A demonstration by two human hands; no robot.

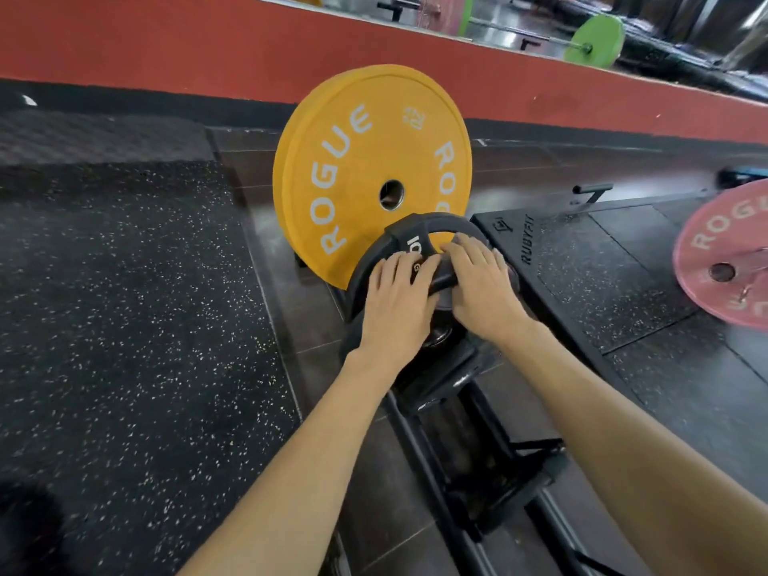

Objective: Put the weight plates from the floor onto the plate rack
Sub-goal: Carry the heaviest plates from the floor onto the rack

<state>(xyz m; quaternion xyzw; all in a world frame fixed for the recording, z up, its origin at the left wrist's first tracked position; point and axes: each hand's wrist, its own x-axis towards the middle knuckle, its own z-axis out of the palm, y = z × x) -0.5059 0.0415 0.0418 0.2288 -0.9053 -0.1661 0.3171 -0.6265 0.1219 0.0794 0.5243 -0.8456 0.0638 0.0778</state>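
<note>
Rack, nearest: the plate rack (469, 442), a low black frame on the floor (124, 305), is running away from the person; its near slots are showing no plates.
Left hand: the left hand (399, 301) is lying over the near face of the black plate (419, 239), its fingers (419, 268) curling onto a spoke of the grip opening.
Right hand: the right hand (478, 284) is lying just beside the left, its fingers (461, 251) hooking over the same spoke; both hands are grasping the black plate.
Black plate: it is standing on edge in the rack, tilting slightly, just in front of the yellow plate (370, 160); whether it is fully seating in its slot is hidden by the hands.
Yellow plate: it is standing upright at the rack's far end, so it looks already racked.
Pink plate: the pink plate (723, 251) is sitting well apart on the right, partly cut off by the frame edge, and seems to be on a bar rather than loose.
Progress: judging by this, one plate is stored, one is going in, and the pink one may be left.
Count: one rack; three plates close by: one yellow, one black, one pink; a green plate (594, 39) is showing far off.
</note>
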